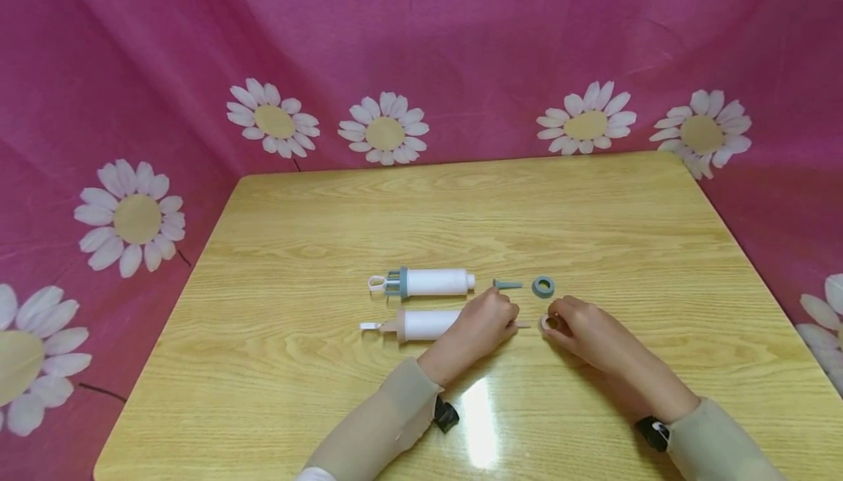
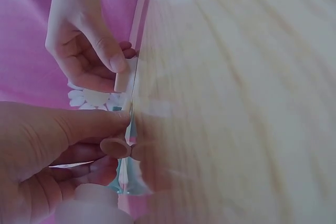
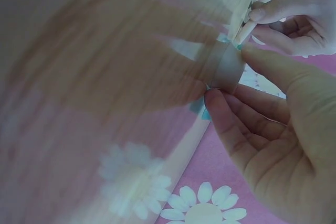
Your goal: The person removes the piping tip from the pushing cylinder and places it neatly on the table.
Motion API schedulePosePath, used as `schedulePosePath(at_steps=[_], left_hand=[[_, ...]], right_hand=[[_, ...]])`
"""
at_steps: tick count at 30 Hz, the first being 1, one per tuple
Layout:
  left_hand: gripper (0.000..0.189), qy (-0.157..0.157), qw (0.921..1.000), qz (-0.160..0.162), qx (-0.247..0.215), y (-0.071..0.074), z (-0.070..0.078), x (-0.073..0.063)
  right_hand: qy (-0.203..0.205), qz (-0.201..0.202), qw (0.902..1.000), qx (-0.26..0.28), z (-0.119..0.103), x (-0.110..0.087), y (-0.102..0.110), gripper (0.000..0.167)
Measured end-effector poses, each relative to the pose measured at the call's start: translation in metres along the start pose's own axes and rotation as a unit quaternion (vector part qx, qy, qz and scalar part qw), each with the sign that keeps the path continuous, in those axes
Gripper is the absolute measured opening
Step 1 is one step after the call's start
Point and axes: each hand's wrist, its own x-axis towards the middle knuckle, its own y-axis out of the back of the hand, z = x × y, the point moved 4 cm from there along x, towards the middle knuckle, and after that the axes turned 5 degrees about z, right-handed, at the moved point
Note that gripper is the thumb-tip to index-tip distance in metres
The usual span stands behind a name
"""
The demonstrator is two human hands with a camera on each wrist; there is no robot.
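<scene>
My left hand [image 1: 484, 323] pinches a small beige tapered nozzle [image 1: 522, 324], its round flared end [image 2: 115, 148] showing beside the fingers in the left wrist view. Just to the right, my right hand [image 1: 593, 331] holds a beige ring cap [image 3: 226, 67] between thumb and fingers, low at the tabletop. Partly hidden behind the left hand lies a white tube with a beige collar [image 1: 428, 325] and a white pull handle at its left end. A matching white tube with a blue-grey collar [image 1: 437, 282] lies parallel behind it.
A blue-grey nozzle [image 1: 508, 285] and a blue-grey ring cap [image 1: 543, 287] lie in line with the farther tube, close beyond both hands. The wooden table [image 1: 461, 217] ends at a pink flowered cloth [image 1: 461, 42] at the back and sides.
</scene>
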Motion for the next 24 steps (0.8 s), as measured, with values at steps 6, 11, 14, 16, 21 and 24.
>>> schedulePosePath(at_steps=[6, 11, 14, 16, 21, 24], left_hand=[[0.018, 0.003, 1.0000, -0.006, 0.001, 0.000, -0.001, -0.001], [0.018, 0.016, 0.9998, -0.010, 0.001, 0.001, -0.003, -0.003], [0.018, 0.022, 0.9997, 0.002, 0.004, 0.003, -0.005, -0.004], [0.018, 0.024, 0.9996, 0.018, 0.004, 0.006, -0.005, -0.006], [0.016, 0.038, 0.9960, 0.073, -0.036, 0.018, -0.009, -0.012], [0.014, 0.055, 0.9889, 0.118, -0.072, 0.027, -0.015, -0.015]], right_hand=[[0.004, -0.004, 1.0000, -0.004, 0.000, -0.001, -0.001, 0.016], [0.001, -0.011, 0.9999, 0.004, 0.000, 0.003, -0.002, 0.019], [-0.012, -0.018, 0.9997, 0.013, 0.002, 0.006, 0.000, 0.021], [-0.027, -0.023, 0.9992, 0.021, 0.004, 0.007, 0.002, 0.022], [-0.067, -0.022, 0.9962, 0.052, 0.011, 0.004, 0.008, 0.023], [-0.070, -0.004, 0.9956, 0.062, 0.015, 0.002, 0.013, 0.023]])
